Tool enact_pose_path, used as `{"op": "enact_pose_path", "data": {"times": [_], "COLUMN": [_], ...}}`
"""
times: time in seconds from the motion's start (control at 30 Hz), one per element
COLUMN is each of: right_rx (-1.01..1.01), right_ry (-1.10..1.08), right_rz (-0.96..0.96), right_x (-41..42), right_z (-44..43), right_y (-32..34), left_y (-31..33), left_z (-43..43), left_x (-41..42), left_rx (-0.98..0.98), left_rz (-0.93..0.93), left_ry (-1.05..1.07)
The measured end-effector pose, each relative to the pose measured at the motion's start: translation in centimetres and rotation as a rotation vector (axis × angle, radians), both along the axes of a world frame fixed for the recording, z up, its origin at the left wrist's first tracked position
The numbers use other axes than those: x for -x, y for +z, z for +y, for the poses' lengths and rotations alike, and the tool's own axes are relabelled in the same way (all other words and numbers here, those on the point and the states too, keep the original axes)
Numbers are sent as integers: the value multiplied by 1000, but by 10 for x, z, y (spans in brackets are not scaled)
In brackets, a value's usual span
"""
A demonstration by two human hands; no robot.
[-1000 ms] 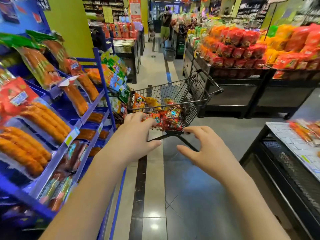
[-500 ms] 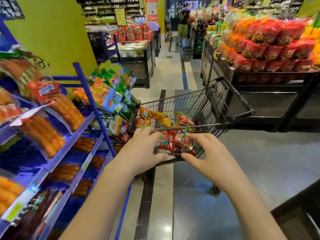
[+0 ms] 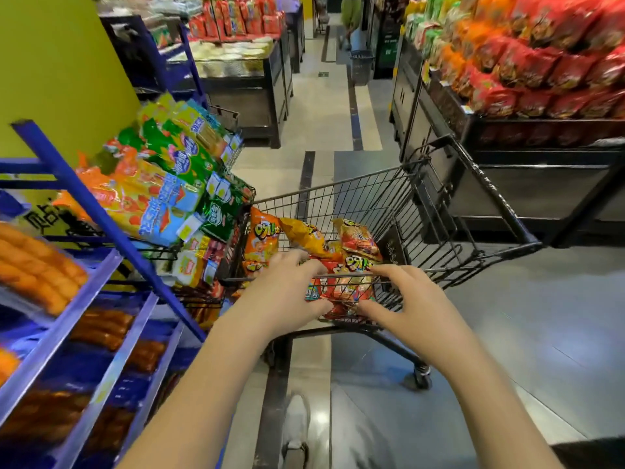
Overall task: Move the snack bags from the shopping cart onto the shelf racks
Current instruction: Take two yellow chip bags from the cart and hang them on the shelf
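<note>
Snack bags (image 3: pixel 341 262) lie jumbled in cart (image 3: pixel 389 198).

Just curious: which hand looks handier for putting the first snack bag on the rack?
Probably the left hand: it rests beside the orange snack bag and nearest the blue metal rack.

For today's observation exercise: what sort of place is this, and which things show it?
Most likely a supermarket aisle: a wire shopping cart holding snack bags, blue shelf racks of packaged food, and stacked red packets on display.
</note>
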State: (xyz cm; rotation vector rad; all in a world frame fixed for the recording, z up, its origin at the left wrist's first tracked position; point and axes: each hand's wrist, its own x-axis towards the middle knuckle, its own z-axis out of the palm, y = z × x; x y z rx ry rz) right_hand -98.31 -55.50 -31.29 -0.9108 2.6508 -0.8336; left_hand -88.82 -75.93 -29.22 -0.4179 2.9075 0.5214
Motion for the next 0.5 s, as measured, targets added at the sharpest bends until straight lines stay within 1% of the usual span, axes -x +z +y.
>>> {"op": "enact_pose_path", "data": {"times": [0.13, 0.23, 0.4, 0.5], "right_rx": [-21, -92, -183, -219], "right_ry": [-20, -32, -71, -94], "right_rz": [-45, -61, -124, -170], "right_x": [50, 89, 146, 174], "right_z": [-37, -66, -103, -115], "right_y": [-17, -31, -49, -63], "left_y": [-19, -33, -55, -73], "left_z": [-45, -82, -128, -145], "left_x": [61, 106, 168, 200], "left_rx": [35, 45, 52, 9], "left_rz": [-43, -73, -195, -239], "left_ry": [-46, -70, -141, -171]}}
